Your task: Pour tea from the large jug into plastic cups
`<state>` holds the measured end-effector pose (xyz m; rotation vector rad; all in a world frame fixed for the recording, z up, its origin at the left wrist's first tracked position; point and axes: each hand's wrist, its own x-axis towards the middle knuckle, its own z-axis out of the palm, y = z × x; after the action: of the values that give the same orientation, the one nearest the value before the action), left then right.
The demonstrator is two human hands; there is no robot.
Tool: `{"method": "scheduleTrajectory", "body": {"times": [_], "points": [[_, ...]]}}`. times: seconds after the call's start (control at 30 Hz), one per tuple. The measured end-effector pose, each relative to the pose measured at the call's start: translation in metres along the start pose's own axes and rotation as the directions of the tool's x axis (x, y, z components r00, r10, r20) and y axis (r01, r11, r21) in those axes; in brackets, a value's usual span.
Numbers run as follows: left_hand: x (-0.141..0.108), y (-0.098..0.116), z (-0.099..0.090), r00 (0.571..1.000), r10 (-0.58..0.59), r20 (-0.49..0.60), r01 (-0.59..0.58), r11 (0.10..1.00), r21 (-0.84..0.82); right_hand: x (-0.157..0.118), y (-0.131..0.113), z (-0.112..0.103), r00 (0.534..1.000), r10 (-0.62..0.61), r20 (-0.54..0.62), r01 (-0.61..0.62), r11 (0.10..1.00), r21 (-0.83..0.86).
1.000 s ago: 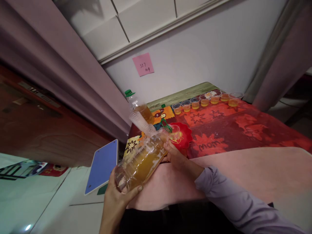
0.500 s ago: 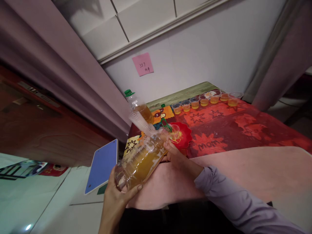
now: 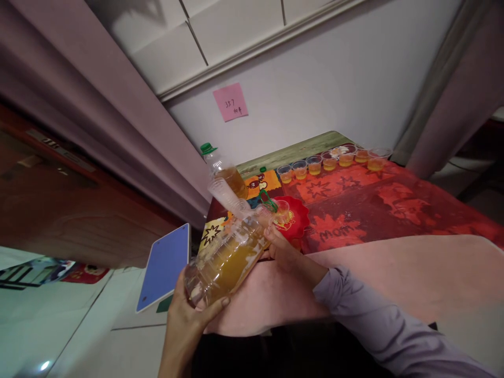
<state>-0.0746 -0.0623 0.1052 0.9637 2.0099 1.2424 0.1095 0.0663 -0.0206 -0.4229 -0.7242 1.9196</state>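
A large clear bottle (image 3: 226,257) part full of amber drink lies tilted in the air, its base gripped by the left hand (image 3: 189,310) whose fingers (image 3: 218,304) wrap closed around the bottom, its neck pointing up and away toward a small clear cup (image 3: 282,210). The right hand (image 3: 283,249) sits at the neck end, its fingers closed near the mouth of the bottle and at the cup; whether they pinch the cup or only steady the neck cannot be told. The cup stands on a red plate (image 3: 297,220) just beyond the right fingers. To pour well here, it seems wise to raise the base slowly with the left hand, keep the mouth right over the cup, and level off early, since the cup is small and the bottle heavy. Just past the bottle's neck a stack of empty cups (image 3: 228,197) leans, and behind it stands a second bottle (image 3: 222,170) with a green cap. Farther off, a row of filled cups (image 3: 331,161) lines the far edge of the bench (image 3: 394,268). The red cloth (image 3: 354,210) reads "MOM"; a pink note (image 3: 230,102) on the wall reads "357" with smaller marks too faint to read. A blue tablet (image 3: 165,268) leans left of the left fingers.
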Motion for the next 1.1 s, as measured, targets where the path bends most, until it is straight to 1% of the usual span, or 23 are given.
{"method": "scheduleTrajectory", "body": {"times": [0.13, 0.33, 0.47, 0.6, 0.77, 0.93, 1.1], "points": [[-0.0009, 0.0013, -0.0002, 1.0, 0.0, -0.005, 0.0, 1.0, -0.003, 0.0014, 0.001, -0.0013, 1.0, 0.02, 0.012, -0.02, 0.999, 0.045], [-0.0005, -0.0006, -0.0023, 1.0, 0.027, -0.008, -0.027, 0.998, 0.063, 0.0025, 0.0038, -0.0029, 1.0, 0.03, 0.004, -0.03, 0.996, 0.085], [-0.0001, -0.0026, -0.0028, 1.0, 0.031, 0.001, -0.031, 0.997, 0.071, 0.0027, 0.0048, -0.0048, 1.0, 0.018, 0.016, -0.019, 0.998, 0.066], [-0.0009, -0.0012, -0.0026, 0.999, 0.041, -0.003, -0.041, 0.996, 0.081, 0.0027, 0.0046, -0.0054, 1.0, 0.024, -0.01, -0.023, 0.998, 0.059], [-0.0032, 0.0017, -0.0014, 0.999, 0.032, 0.005, -0.032, 0.997, 0.067, 0.0005, 0.0018, -0.0034, 1.0, 0.006, 0.031, -0.007, 0.998, 0.056], [-0.0032, 0.0014, -0.0014, 0.999, 0.036, -0.008, -0.036, 0.997, 0.067, -0.0009, 0.001, -0.002, 1.0, 0.01, -0.004, -0.01, 0.999, 0.045], [-0.0026, 0.0014, -0.0015, 0.999, 0.034, -0.001, -0.034, 0.997, 0.072, -0.001, 0.0008, -0.0022, 1.0, 0.007, 0.007, -0.007, 0.998, 0.061]]}}
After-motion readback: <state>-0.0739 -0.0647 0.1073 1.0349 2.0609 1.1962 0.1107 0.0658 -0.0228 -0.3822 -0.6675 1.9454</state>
